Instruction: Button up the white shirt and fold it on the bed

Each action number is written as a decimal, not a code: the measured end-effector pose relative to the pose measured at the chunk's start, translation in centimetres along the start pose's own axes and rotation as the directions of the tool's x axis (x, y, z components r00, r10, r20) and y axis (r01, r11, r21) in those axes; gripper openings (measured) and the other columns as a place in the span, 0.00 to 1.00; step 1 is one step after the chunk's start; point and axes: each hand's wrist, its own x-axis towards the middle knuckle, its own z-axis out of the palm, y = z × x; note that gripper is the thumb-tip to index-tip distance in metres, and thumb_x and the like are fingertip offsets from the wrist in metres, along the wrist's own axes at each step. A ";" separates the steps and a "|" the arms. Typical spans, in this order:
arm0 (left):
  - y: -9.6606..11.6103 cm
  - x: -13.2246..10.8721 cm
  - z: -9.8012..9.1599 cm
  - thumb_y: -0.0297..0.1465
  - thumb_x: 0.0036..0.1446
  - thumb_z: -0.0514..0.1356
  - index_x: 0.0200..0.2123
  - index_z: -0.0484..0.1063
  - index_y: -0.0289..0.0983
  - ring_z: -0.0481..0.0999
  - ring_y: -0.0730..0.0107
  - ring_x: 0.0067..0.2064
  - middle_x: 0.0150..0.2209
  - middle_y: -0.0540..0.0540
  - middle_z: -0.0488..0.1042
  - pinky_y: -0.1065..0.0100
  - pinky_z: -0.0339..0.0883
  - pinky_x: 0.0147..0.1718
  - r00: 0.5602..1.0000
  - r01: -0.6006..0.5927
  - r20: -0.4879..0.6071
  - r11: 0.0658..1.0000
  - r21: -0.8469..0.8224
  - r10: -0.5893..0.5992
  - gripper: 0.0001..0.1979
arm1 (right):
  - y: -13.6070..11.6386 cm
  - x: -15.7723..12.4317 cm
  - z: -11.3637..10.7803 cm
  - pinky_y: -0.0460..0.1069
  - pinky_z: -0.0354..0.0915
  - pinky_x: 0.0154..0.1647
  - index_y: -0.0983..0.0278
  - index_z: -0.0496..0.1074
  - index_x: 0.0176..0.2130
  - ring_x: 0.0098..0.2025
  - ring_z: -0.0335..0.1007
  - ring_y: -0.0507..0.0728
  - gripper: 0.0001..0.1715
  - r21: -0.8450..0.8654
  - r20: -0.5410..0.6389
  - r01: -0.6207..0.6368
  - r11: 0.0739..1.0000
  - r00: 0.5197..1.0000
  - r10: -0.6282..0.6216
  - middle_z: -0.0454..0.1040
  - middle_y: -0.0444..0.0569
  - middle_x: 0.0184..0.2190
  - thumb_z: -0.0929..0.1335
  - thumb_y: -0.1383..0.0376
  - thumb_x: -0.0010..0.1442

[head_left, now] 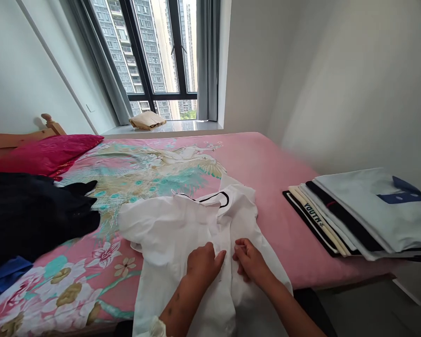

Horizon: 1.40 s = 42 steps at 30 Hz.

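Left of frame, dark clothing point(31, 215) lies heaped. Lower centre, a white shirt point(171, 229) lies front-up on the bed point(277, 168), apparently to bring its placket point(225, 236) within reach; left hand point(202, 266) half-curled, right hand point(252, 263) loosely bent; whether fingers point(243, 243) grip it cannot be told. Far right, folded garments point(358, 201) are stacked, presumably to stay flat.

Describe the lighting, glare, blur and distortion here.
Head view: daylight enters through the window, and the sill reflects it; dark clothes lose detail to near-black; the window bars lean, suggesting wide-angle distortion or camera tilt; left hand and right hand look reasonably sharp.
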 end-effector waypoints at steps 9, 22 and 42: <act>-0.6 1.0 0.6 0.38 0.50 0.52 0.20 0.71 0.36 0.75 0.55 0.34 0.26 0.36 0.76 0.63 0.61 0.31 0.997 0.069 0.032 0.994 -0.090 -0.067 0.15 | -1.0 0.7 2.0 0.43 0.54 0.22 0.63 0.63 0.20 0.21 0.60 0.50 0.10 -0.377 -0.086 0.227 0.898 0.957 -0.278 0.66 0.42 0.18 0.65 0.63 0.49; -3.4 -4.1 -0.3 0.37 0.49 0.48 0.15 0.49 0.41 0.56 0.75 0.21 0.15 0.54 0.55 0.72 0.55 0.23 0.971 -0.013 -0.166 0.660 -0.751 -0.170 0.14 | -2.1 0.0 6.3 0.42 0.49 0.11 0.61 0.57 0.28 0.11 0.54 0.47 0.11 0.056 0.139 0.110 0.992 0.983 -0.117 0.67 0.38 0.17 0.62 0.57 0.55; -4.5 -3.0 3.3 0.43 0.49 0.59 0.31 0.71 0.36 0.69 0.70 0.31 0.28 0.49 0.72 0.70 0.64 0.31 0.981 -0.108 -0.163 0.395 -0.912 -0.107 0.15 | 0.4 -0.7 3.6 0.42 0.52 0.23 0.67 0.70 0.25 0.23 0.55 0.47 0.06 -0.217 0.442 0.373 0.902 0.861 -0.250 0.63 0.39 0.20 0.67 0.65 0.46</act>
